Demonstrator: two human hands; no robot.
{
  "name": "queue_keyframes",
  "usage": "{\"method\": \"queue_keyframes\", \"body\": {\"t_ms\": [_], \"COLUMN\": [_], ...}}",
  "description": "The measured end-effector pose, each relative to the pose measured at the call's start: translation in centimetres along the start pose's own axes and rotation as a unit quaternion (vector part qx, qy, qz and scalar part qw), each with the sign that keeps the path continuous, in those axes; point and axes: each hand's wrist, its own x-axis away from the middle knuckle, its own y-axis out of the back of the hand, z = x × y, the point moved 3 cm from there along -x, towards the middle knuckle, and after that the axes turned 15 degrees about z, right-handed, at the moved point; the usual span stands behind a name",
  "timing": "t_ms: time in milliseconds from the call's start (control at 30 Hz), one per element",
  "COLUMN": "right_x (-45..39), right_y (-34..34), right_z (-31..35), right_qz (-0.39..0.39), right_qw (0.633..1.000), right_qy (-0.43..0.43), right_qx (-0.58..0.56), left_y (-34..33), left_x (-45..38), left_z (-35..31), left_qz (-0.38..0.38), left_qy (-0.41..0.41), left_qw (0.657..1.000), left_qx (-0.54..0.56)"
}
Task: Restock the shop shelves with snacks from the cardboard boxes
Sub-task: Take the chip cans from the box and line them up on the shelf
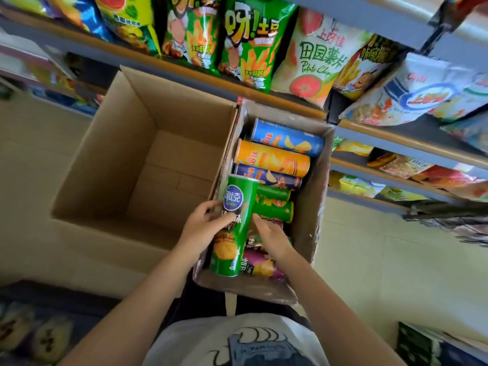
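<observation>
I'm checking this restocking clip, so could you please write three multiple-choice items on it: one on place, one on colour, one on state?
1. Where do the chip cans lie?
A. right cardboard box
B. left cardboard box
C. floor

2. What colour is the chip can held by the left hand?
A. orange
B. green
C. blue

3. What state is the left cardboard box in?
A. taped shut
B. full of bags
C. open, nothing visible inside

Answers: 1 A, cans fill the right box. 2 B, its body is green. 3 C, flaps up, bare bottom showing.
</observation>
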Motion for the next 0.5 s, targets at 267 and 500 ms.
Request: {"method": "queue_keyframes", "body": {"t_ms": [267,500], "right_x": [-3.0,-4.6], "right_y": [-0.8,2.2], "right_z": [1.8,-5.3], "right_qz": [-0.064,-0.044], "right_qw": [0.996,0.895], "right_qy": [0.047,-0.16], "right_qx": [-0.035,0.414], "left_y": [-3.2,-2.0], "left_x": [-1.3,-0.3], "left_z": [0.9,-2.5], "left_qz": [0.02,-0.049], "left_qy": [0.019,0.023], "left_qw": [0.999,0.886], "left_qx": [-0.032,-0.461]}}
